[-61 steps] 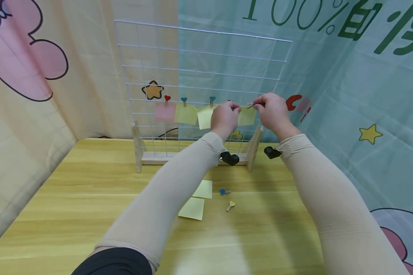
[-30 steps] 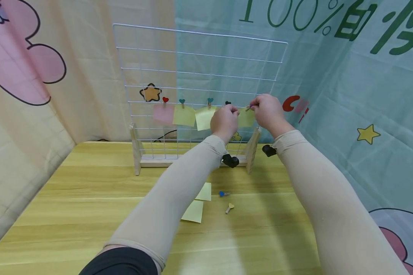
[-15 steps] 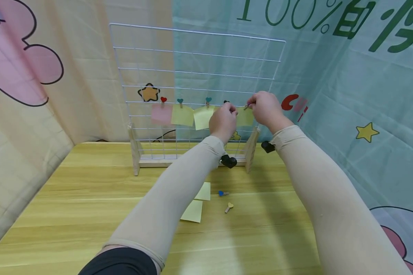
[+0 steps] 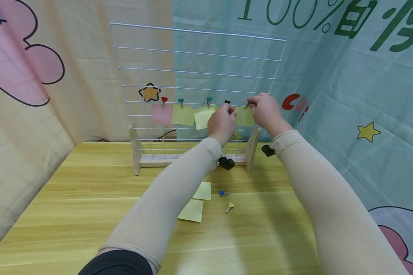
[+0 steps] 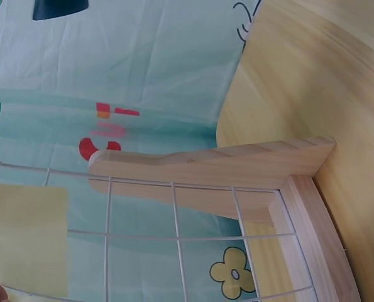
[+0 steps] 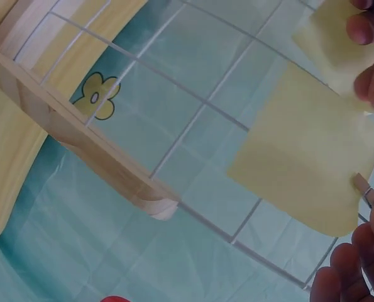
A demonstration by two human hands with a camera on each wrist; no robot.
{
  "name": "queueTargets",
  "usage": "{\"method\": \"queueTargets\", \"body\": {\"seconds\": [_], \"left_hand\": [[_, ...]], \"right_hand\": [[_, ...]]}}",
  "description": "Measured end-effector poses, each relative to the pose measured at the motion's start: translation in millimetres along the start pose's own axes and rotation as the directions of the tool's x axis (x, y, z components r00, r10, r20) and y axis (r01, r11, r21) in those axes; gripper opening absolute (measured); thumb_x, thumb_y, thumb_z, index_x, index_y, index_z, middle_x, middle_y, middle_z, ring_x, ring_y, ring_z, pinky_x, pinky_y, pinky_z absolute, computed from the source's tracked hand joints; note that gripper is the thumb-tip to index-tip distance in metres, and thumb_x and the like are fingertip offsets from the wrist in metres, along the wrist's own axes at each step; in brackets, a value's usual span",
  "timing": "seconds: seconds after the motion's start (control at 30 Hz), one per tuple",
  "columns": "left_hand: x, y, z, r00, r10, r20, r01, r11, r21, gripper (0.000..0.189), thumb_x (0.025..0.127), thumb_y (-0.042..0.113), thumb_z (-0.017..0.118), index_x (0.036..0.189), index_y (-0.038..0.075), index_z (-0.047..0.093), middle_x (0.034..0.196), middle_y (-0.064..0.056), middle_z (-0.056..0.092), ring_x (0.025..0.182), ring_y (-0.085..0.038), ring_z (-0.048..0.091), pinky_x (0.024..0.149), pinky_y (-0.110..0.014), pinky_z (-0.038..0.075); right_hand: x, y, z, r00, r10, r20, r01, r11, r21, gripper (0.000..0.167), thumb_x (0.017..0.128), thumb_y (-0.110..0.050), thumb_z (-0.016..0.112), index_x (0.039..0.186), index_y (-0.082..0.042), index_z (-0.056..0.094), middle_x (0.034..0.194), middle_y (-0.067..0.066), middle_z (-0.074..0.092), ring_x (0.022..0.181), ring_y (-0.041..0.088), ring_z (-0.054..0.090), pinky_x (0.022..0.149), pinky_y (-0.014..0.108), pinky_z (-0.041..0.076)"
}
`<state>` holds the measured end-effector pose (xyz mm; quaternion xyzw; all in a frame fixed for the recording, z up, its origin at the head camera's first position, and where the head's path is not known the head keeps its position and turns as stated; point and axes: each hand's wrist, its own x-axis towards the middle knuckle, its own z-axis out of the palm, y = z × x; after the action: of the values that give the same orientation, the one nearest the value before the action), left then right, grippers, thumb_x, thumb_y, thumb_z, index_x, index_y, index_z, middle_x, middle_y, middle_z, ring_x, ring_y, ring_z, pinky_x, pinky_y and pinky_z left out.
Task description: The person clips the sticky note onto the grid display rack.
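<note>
My right hand (image 4: 266,112) pinches a small wooden clothespin (image 6: 363,185) with a purple end. The clothespin sits at the upper edge of a yellow paper note (image 6: 306,157), against the white wire grid (image 4: 199,71). Just left of that note is my left hand (image 4: 221,124); in the right wrist view its fingertips (image 6: 364,28) stand apart near the note's corner, with nothing visible between them. Behind the left hand, another yellow note (image 6: 337,38) is partly covered. Further left hang a pink note (image 4: 161,114) and two yellow notes (image 4: 183,115) (image 4: 202,117), under heart-topped clothespins.
Wooden feet (image 4: 136,151) hold the grid upright on the wooden table (image 4: 89,198). Loose pale notes (image 4: 192,211) lie partly beneath the left forearm. Beside them are a blue-heart clothespin (image 4: 223,193) and a yellow-heart clothespin (image 4: 230,207). A printed curtain (image 4: 330,76) hangs behind and around.
My left hand has drawn slightly left, away from the rightmost note, uncovering the black clothespin top. The right hand keeps pinching the purple-ended clothespin at nearly the same spot.
</note>
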<state>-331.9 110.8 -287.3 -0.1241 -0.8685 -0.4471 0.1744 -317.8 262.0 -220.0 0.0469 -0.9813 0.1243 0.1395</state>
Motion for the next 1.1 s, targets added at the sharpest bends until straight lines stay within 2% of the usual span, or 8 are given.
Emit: {"method": "queueTargets", "body": {"seconds": [0.3, 0.4, 0.47, 0.53, 0.67, 0.83, 0.93, 1.1], "left_hand": [[-18.9, -8.6, -20.6, 0.991, 0.130, 0.035, -0.130, 0.992, 0.000, 0.017, 0.109, 0.028, 0.059, 0.116, 0.016, 0.068, 0.104, 0.003, 0.076, 0.076, -0.012, 0.066, 0.064, -0.029, 0.049], [-27.1, -13.6, -29.2, 0.984, 0.166, 0.067, -0.167, 0.986, 0.007, 0.018, 0.109, 0.029, 0.058, 0.116, 0.016, 0.068, 0.106, 0.003, 0.076, 0.076, -0.013, 0.065, 0.064, -0.029, 0.049], [-32.7, -18.3, -35.4, 0.978, 0.187, 0.091, -0.188, 0.982, 0.010, 0.018, 0.109, 0.029, 0.057, 0.117, 0.017, 0.068, 0.108, 0.003, 0.076, 0.076, -0.012, 0.065, 0.065, -0.029, 0.049], [-37.8, -23.9, -41.6, 0.970, 0.214, 0.115, -0.217, 0.976, 0.014, 0.019, 0.110, 0.029, 0.057, 0.119, 0.016, 0.067, 0.111, 0.003, 0.076, 0.074, -0.012, 0.064, 0.064, -0.029, 0.049], [-45.5, -37.9, -53.3, 0.946, 0.290, 0.143, -0.298, 0.954, 0.038, 0.024, 0.109, 0.029, 0.057, 0.123, 0.012, 0.068, 0.113, 0.000, 0.075, 0.072, -0.013, 0.064, 0.064, -0.030, 0.051], [-52.0, -57.3, -69.1, 0.911, 0.370, 0.181, -0.391, 0.915, 0.097, 0.027, 0.109, 0.028, 0.058, 0.126, 0.010, 0.069, 0.117, -0.002, 0.075, 0.097, -0.019, 0.070, 0.081, -0.035, 0.058], [-56.0, -69.1, -78.3, 0.901, 0.374, 0.221, -0.406, 0.905, 0.126, 0.029, 0.108, 0.028, 0.058, 0.129, 0.011, 0.068, 0.124, -0.005, 0.075, 0.112, -0.023, 0.069, 0.094, -0.040, 0.058], [-65.8, -85.9, -93.0, 0.891, 0.348, 0.291, -0.408, 0.896, 0.176, 0.034, 0.108, 0.029, 0.059, 0.136, 0.011, 0.065, 0.135, -0.006, 0.071, 0.124, -0.026, 0.066, 0.105, -0.044, 0.055]], "right_hand": [[-9.2, 7.5, 7.1, 1.000, -0.006, -0.006, 0.006, 0.999, 0.042, 0.050, 0.112, -0.016, 0.041, 0.161, -0.020, 0.045, 0.144, 0.023, 0.060, 0.070, 0.030, 0.049, 0.062, 0.038, 0.045], [-10.4, 7.6, 8.6, 1.000, -0.004, 0.005, 0.003, 0.999, 0.041, 0.052, 0.111, -0.018, 0.044, 0.163, -0.023, 0.042, 0.106, 0.020, 0.070, 0.057, 0.024, 0.044, 0.056, 0.035, 0.042], [-11.0, 7.5, 9.6, 1.000, 0.004, 0.020, -0.005, 0.999, 0.049, 0.054, 0.111, -0.019, 0.045, 0.165, -0.024, 0.038, 0.077, 0.013, 0.062, 0.051, 0.021, 0.041, 0.053, 0.034, 0.041], [-11.6, 7.6, 10.4, 0.999, 0.018, 0.042, -0.020, 0.998, 0.056, 0.056, 0.111, -0.021, 0.045, 0.166, -0.026, 0.034, 0.060, 0.007, 0.048, 0.048, 0.020, 0.040, 0.051, 0.034, 0.041], [-12.2, 8.7, 11.4, 0.997, 0.024, 0.073, -0.029, 0.997, 0.065, 0.061, 0.111, -0.022, 0.045, 0.169, -0.029, 0.026, 0.057, 0.002, 0.042, 0.048, 0.020, 0.041, 0.051, 0.034, 0.042], [-11.8, 9.4, 12.7, 0.996, 0.013, 0.090, -0.020, 0.997, 0.075, 0.064, 0.110, -0.022, 0.045, 0.170, -0.028, 0.021, 0.057, 0.002, 0.042, 0.049, 0.020, 0.042, 0.051, 0.034, 0.042], [-11.6, 8.4, 13.1, 0.995, 0.008, 0.098, -0.016, 0.996, 0.085, 0.065, 0.110, -0.023, 0.045, 0.170, -0.027, 0.020, 0.057, 0.002, 0.042, 0.049, 0.020, 0.042, 0.051, 0.034, 0.042], [-11.0, 5.4, 12.6, 0.991, 0.001, 0.130, -0.014, 0.995, 0.099, 0.068, 0.111, -0.025, 0.046, 0.171, -0.029, 0.014, 0.057, 0.001, 0.041, 0.047, 0.019, 0.041, 0.051, 0.034, 0.041]]}}
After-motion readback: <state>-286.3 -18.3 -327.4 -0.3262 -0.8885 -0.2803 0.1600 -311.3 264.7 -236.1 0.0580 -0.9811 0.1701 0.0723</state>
